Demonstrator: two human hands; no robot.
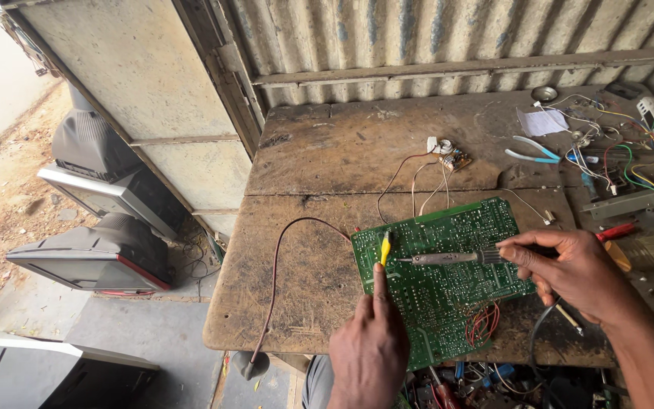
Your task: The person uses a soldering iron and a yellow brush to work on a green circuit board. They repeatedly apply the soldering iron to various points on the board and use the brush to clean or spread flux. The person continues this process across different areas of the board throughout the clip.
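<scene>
A scarred wooden tabletop [327, 151] stands against a corrugated metal wall [433, 38], old televisions [107, 250] on the floor beside it. Near its front edge lies a green circuit board [448, 280], solder side up. The left hand [369, 344] pinches a yellow probe [385, 248] onto it; the right hand [569, 269] grips a soldering iron [448, 258].

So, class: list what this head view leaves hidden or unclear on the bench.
- Soldering iron handle: covered by the right hand.
- Yellow probe lower end: behind the left hand.
- Board near edge: hidden by the left hand.
- Parts on the board: too small.
</scene>
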